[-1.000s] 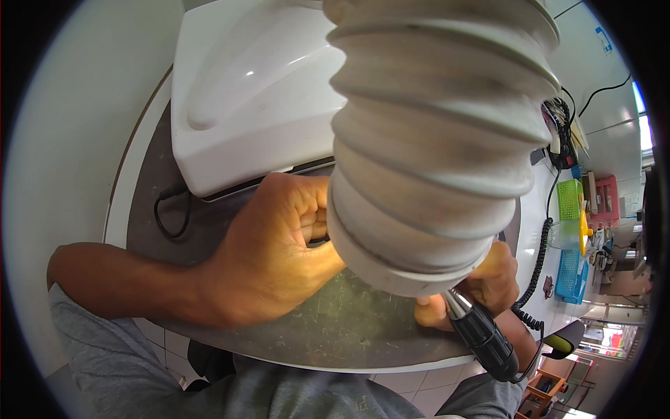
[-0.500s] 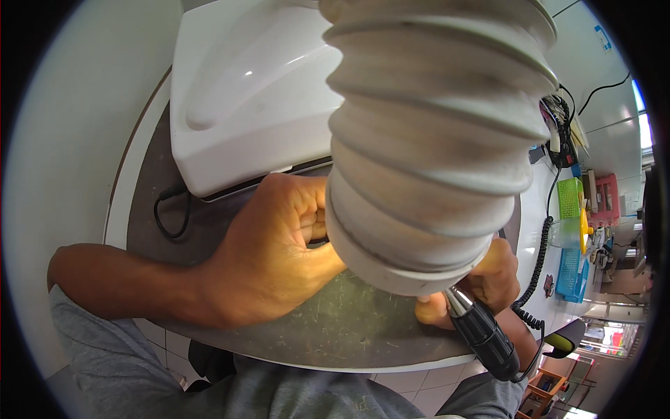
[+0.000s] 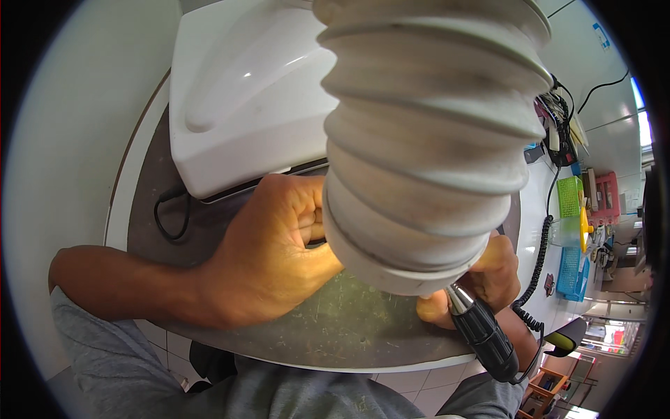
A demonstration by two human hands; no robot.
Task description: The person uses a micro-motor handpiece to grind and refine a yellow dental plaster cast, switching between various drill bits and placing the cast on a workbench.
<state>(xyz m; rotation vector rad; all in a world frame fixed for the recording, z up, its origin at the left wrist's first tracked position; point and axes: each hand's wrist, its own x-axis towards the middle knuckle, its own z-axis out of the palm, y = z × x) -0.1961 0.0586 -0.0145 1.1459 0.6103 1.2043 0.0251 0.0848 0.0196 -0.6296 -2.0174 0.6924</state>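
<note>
A ribbed white flexible suction hose [image 3: 426, 140] hangs over the middle and hides the fingertips of both hands. My left hand [image 3: 276, 244] is closed beside the hose's left rim, its fingers curled; a sliver of something dark shows at the grip, but what it is stays hidden. On the other side, my right hand [image 3: 495, 276] is wrapped round a black rotary handpiece [image 3: 481, 335] with a silver tapered nose. The nose points up under the hose mouth, so its tip is out of sight. A thin cord leaves the handpiece's lower end.
A white moulded machine housing [image 3: 251, 105] stands at the back left, with a black cable [image 3: 183, 216] beside it. The grey worktop [image 3: 342, 328] has a curved front edge. At right lie a coiled cord [image 3: 537, 272], a green basket [image 3: 569, 197] and a blue basket [image 3: 572, 274].
The hose appears shifted very slightly left in the picture. Both hands and the handpiece keep nearly the same pose.
</note>
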